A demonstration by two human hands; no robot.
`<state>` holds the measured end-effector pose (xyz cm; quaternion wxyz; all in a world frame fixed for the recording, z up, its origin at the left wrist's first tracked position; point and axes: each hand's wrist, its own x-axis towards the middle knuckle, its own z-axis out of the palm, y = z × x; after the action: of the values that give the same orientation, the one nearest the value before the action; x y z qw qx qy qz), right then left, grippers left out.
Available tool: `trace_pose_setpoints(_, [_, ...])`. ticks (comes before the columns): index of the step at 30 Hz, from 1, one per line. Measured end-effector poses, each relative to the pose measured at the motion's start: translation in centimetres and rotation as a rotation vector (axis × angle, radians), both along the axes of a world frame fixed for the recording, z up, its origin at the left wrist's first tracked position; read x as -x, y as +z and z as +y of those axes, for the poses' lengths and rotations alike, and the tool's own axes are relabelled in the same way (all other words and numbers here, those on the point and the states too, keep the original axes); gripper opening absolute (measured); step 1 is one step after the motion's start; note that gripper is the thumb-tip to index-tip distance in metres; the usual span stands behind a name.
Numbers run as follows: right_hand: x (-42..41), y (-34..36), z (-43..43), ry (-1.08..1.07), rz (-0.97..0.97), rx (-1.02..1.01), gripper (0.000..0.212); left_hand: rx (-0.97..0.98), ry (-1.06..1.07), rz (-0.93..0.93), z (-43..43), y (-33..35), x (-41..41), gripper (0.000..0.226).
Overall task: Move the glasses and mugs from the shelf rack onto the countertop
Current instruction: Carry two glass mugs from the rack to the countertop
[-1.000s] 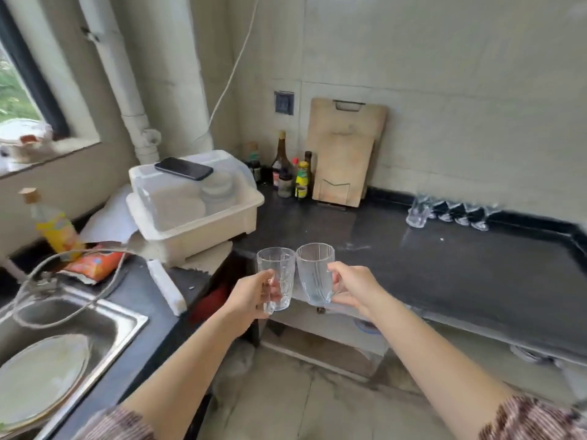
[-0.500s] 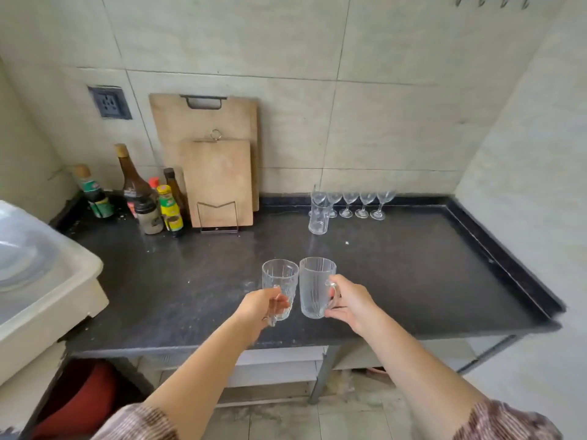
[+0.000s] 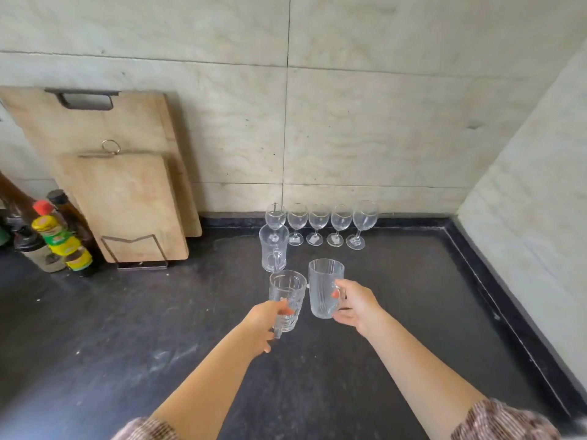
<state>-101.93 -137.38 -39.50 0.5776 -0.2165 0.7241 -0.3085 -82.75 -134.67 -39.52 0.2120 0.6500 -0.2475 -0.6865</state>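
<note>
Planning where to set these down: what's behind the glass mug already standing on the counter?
Behind the standing mug is a row of five wine glasses along the back wall; the leftmost one's foot shows only through the mug.

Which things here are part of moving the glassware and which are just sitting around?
Job: left mug in left hand; right mug in right hand; set-down mug; five wine glasses; countertop.
Lying about: cutting boards; bottles.

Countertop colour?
Dark grey-black mottled stone countertop; head view.
</note>
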Motion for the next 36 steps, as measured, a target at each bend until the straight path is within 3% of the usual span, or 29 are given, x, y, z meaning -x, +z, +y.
trace_pose_setpoints(10, [5.3, -2.2, -8.4, 0.054, -0.058, -0.023, 0.029, 0.027, 0.129, 0.013, -8.7, -2.2, 7.4, 0.03])
trace_pose_setpoints(24, [3.5, -5.3, -11.4, -0.091, -0.268, 0.043, 0.025, 0.166, 0.154, -0.051, -13.5, -6.3, 8.7, 0.033])
trace_pose_setpoints(36, [3.5, -6.3, -11.0, 0.032, -0.082, 0.013, 0.027, 0.233, 0.124, -0.168, -12.8, -8.0, 7.8, 0.022])
